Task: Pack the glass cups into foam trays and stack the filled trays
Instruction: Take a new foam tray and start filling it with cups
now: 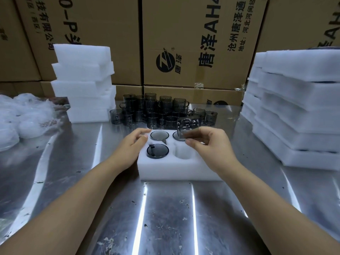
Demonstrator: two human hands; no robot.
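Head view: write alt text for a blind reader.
The right hand pinches a smoky glass cup above the foam tray, whose near-right pocket is empty while three hold cups; the left hand rests on its left edge. Loose cups stand behind, foam stacks at both sides, on the steel table.

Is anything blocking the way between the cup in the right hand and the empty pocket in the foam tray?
Nothing visible does. The right hand holds the cup above the foam tray, and the empty pocket at its near right lies open. The left hand rests on the tray's left side, clear of that pocket.
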